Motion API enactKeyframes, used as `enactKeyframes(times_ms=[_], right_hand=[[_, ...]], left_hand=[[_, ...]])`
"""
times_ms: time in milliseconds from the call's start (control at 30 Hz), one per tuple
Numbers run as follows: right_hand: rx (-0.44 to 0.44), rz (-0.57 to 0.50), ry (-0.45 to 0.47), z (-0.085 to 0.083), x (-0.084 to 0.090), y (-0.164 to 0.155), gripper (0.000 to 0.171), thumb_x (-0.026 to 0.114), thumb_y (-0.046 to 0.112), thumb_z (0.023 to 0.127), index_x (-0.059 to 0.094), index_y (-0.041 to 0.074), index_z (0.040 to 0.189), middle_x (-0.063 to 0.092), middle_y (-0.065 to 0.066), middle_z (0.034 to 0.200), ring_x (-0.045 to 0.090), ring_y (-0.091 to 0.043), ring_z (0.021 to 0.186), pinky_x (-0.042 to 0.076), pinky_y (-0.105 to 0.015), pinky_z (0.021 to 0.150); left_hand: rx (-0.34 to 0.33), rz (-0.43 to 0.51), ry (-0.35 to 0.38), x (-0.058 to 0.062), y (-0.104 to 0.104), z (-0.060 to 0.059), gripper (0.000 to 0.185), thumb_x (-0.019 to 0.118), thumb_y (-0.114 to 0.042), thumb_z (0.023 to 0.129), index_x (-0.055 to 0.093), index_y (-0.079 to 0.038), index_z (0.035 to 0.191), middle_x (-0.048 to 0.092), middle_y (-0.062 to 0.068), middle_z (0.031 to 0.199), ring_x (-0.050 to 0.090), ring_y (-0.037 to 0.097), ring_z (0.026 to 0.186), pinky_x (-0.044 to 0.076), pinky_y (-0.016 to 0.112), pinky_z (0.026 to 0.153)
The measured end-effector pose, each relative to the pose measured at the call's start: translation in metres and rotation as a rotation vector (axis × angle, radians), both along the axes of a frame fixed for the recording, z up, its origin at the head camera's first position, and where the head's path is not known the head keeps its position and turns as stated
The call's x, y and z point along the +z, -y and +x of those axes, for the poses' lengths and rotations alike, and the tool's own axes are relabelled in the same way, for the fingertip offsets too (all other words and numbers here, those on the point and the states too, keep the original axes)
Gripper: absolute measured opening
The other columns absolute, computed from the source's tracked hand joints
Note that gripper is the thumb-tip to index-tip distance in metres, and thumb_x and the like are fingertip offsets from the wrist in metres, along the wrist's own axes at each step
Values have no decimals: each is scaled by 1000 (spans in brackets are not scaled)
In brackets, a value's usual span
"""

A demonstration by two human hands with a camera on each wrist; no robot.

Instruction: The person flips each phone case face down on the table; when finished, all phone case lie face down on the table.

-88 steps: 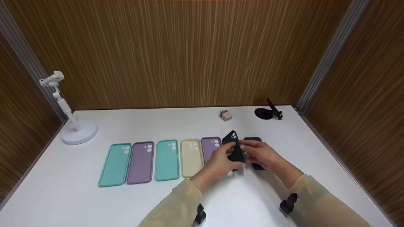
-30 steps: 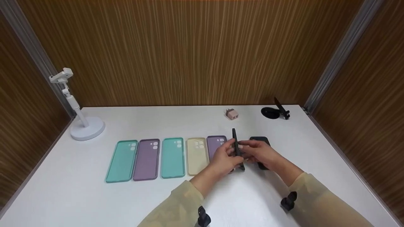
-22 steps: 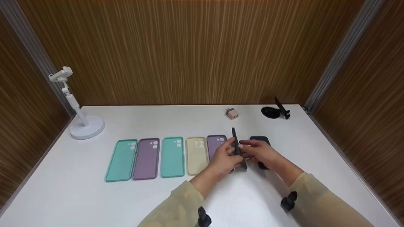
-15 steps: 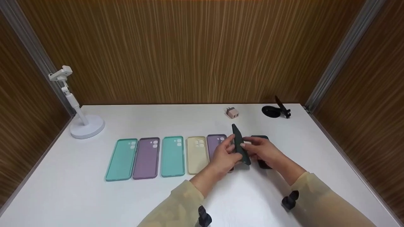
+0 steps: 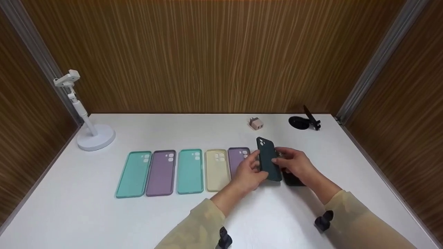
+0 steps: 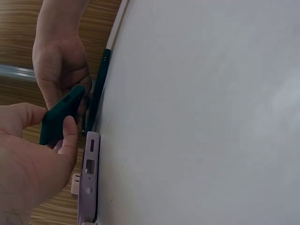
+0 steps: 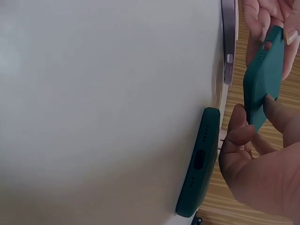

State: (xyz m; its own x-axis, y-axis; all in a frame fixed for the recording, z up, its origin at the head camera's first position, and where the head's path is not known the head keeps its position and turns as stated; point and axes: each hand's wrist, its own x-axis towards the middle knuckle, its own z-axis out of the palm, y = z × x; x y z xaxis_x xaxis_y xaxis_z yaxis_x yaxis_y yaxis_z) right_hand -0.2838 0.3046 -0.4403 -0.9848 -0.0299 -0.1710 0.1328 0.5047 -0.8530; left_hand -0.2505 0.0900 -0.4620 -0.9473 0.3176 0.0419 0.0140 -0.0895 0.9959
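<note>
Both hands hold a dark green phone case up over the right part of the table, its face with the camera cutouts visible in the head view. The left hand grips its left side and lower edge between thumb and fingers. On the right side, the right hand pinches the case, thumb on the broad face. A second dark green case lies on the table below the right hand, partly covered by it in the head view. Left of the held case lies a purple case, partly behind the left hand.
Farther left in the row lie a cream case, a teal case, another purple case and another teal case. A pink charger plug, a black stand and a white stand are farther back.
The held case was nearly edge-on to the head camera a second ago. It has since turned its broad face toward the camera and shifted slightly right, both hands still on it.
</note>
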Motion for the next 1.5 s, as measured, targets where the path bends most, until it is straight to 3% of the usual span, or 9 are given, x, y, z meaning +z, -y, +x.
enactKeyframes(times_ms=[200, 467, 700, 900, 1300, 1367, 1500], right_hand=[[7, 11, -4, 0, -1, -3, 65, 77, 28, 99, 52, 7, 156, 69, -17, 126, 67, -22, 100, 53, -33, 84], [-1, 34, -17, 0, -2, -4, 62, 77, 23, 98, 55, 5, 154, 70, -18, 126, 65, -22, 97, 52, -31, 79], [11, 88, -6, -1, -3, -6, 63, 78, 23, 98, 54, 7, 154, 69, -19, 129, 64, -25, 102, 52, -31, 82], [46, 112, 5, -1, -3, -5, 65, 79, 25, 97, 54, 6, 154, 72, -16, 123, 63, -25, 101, 52, -31, 82], [80, 140, 1, 1, -6, -6, 67, 78, 32, 99, 53, 5, 155, 68, -21, 131, 63, -27, 109, 54, -36, 90], [76, 149, 3, 1, -6, -6, 67, 78, 32, 99, 54, 5, 155, 68, -20, 132, 63, -27, 109, 53, -36, 90], [76, 159, 1, 0, -7, -7, 65, 78, 32, 99, 55, 6, 154, 68, -19, 133, 63, -28, 109, 53, -36, 92]], left_hand=[[66, -166, -83, -2, 2, -5, 73, 76, 3, 88, 51, -4, 156, 68, 6, 112, 59, 8, 83, 53, 20, 69], [105, -234, -77, -6, 0, -9, 67, 79, -1, 88, 57, -4, 151, 64, 3, 104, 59, 7, 82, 54, 21, 73], [122, -295, -56, -7, -4, -11, 66, 81, -5, 89, 58, -7, 150, 65, 0, 107, 60, 10, 92, 54, 25, 84], [134, -299, -33, -10, -3, -12, 66, 83, -8, 87, 60, -6, 149, 68, 1, 114, 61, 13, 98, 54, 29, 90], [102, -270, 27, -13, 2, -10, 66, 84, -14, 90, 58, -7, 150, 67, 2, 130, 63, 8, 83, 57, 24, 69], [94, -263, 37, -13, 2, -10, 67, 83, -14, 90, 57, -7, 151, 68, 3, 127, 64, 8, 78, 56, 24, 65], [81, -255, 54, -13, 2, -11, 68, 83, -14, 91, 56, -7, 153, 69, 2, 107, 63, 9, 71, 55, 24, 62]])
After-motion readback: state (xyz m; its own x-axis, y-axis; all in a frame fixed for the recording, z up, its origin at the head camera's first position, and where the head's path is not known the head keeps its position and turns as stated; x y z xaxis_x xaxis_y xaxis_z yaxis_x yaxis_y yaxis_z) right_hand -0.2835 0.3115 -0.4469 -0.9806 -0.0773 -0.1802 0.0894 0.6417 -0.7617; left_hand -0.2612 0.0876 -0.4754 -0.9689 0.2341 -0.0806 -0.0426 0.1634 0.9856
